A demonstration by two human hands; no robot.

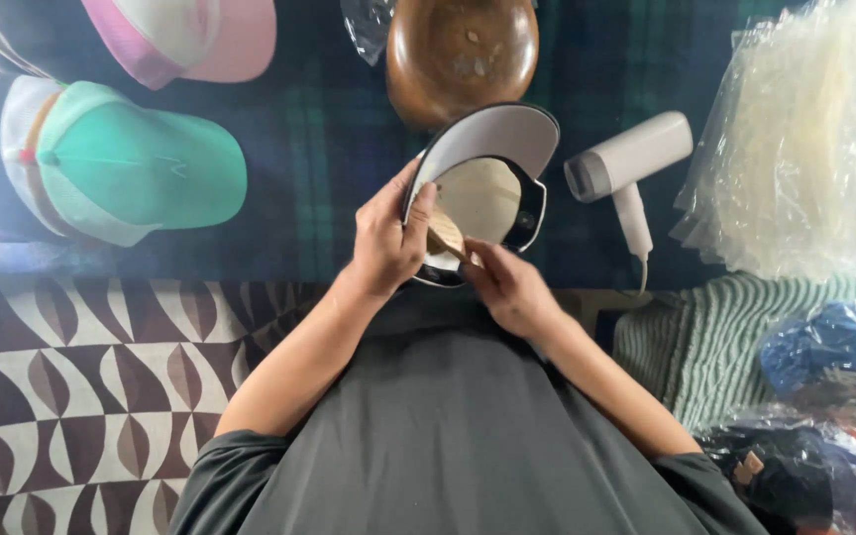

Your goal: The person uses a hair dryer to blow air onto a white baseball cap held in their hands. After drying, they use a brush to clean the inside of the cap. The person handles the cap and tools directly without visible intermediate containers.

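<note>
Hands on upturned cap, tan tag inside

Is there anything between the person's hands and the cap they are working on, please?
Nothing visible does. The left hand already grips the cap at its edge, and the right hand touches its lower rim. The dryer and wooden form lie apart.

Glossy wooden form — cloth cap

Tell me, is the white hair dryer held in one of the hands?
No. The white hair dryer lies alone on the dark plaid cloth, while both the left hand and right hand hold the cap.
</note>
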